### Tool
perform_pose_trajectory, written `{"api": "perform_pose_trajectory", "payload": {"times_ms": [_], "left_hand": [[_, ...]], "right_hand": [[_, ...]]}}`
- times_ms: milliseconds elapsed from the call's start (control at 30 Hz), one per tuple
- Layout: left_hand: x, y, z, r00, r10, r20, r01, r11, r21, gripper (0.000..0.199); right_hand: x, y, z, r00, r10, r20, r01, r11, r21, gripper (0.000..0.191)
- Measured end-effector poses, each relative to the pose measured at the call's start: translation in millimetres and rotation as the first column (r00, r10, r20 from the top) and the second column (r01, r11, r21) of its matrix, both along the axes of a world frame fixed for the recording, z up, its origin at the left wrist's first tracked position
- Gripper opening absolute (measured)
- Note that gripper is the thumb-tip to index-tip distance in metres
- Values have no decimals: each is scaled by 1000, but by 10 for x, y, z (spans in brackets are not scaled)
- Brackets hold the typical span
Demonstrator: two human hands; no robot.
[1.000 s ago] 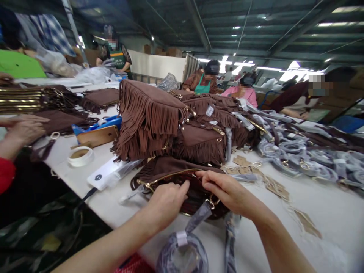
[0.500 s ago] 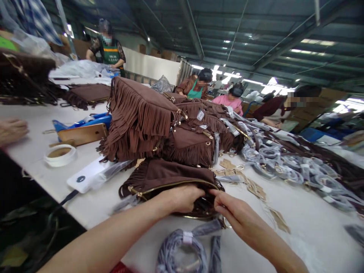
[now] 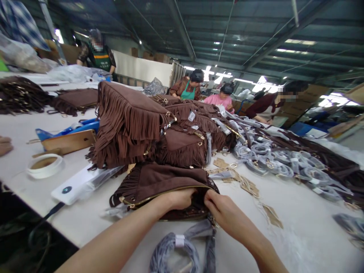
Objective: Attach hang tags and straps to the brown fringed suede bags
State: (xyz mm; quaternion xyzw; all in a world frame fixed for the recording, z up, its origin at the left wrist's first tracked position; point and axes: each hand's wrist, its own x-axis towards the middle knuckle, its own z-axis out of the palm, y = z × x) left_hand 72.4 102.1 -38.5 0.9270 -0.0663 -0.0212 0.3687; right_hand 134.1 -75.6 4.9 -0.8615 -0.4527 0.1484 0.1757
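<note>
Left hand (image 3: 182, 199): since 1 second ago it has dipped from over the mouth of the bag (image 3: 173, 178) into it; its fingers are hidden inside, so I cannot tell whether they grip anything.
Right hand (image 3: 220, 206): fingers narrow, pinched on the right edge of the mouth.
Bag: 1 brown fringed piece on the desk (image 3: 298, 204), just in front of the pile (image 3: 133, 113), directly under the 2 hands.
Zip (image 3: 139, 204): undone, its pull at the left end, the mouth gaping.
Strap (image 3: 159, 252): coiled, banded and in plastic before the bag; its end runs up beside the right hand, seemingly already joined there.
How far: opening looks done and handling inside looks under way; the zip is not yet closed, and what lies inside is too dark to tell.
Tags (image 3: 273, 216): loose card pieces on strings, right of the bag, apart from it.
Left side: phone (image 3: 69, 142), tape (image 3: 45, 173) and white device (image 3: 75, 185), with 1 co-worker's hand (image 3: 4, 146) at the edge.
</note>
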Motion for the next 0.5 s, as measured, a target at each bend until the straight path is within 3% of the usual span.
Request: {"api": "perform_pose_trajectory", "payload": {"times_ms": [100, 300, 500], "left_hand": [[-37, -48, 35, 998, 56, -15, -56, 998, 37, 44], [-37, -66, 72, 994, 112, -4, -111, 993, 27, 36], [-12, -72, 63, 982, 184, -46, -186, 981, -45, 18]], "right_hand": [[38, 19, -26, 999, -37, -4, 37, 999, 29, 15], [63, 30, -40, 980, -119, -161, 147, 974, 174, 16], [39, 44, -55, 982, -147, -116, 163, 976, 145, 12]]}}
